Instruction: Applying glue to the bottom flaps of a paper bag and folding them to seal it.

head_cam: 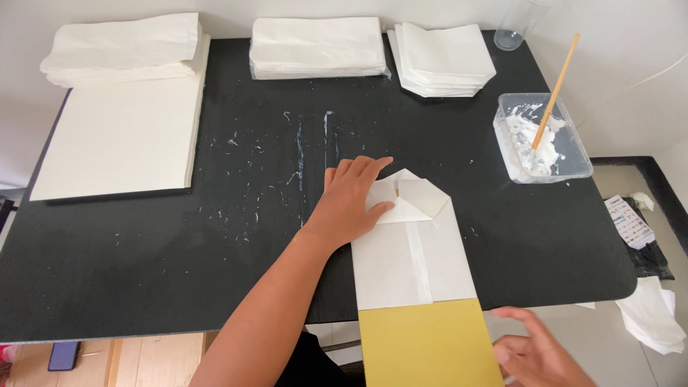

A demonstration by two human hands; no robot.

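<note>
**Left hand pins the folded end of a paper bag**

A white paper bag (412, 251) with a yellow insert (428, 344) lies at the near edge of the black table (179, 272). The left hand (351, 204) rests flat, fingers spread, on the folded flaps at its far end, apparently pressing them so they stay down. The right hand (541, 351) hovers loosely open near the insert's right edge, holding nothing. To the far right sits a clear tub of white paste (545, 140) with a stick (555, 89); paper stacks (122, 107) line the far side.
</note>
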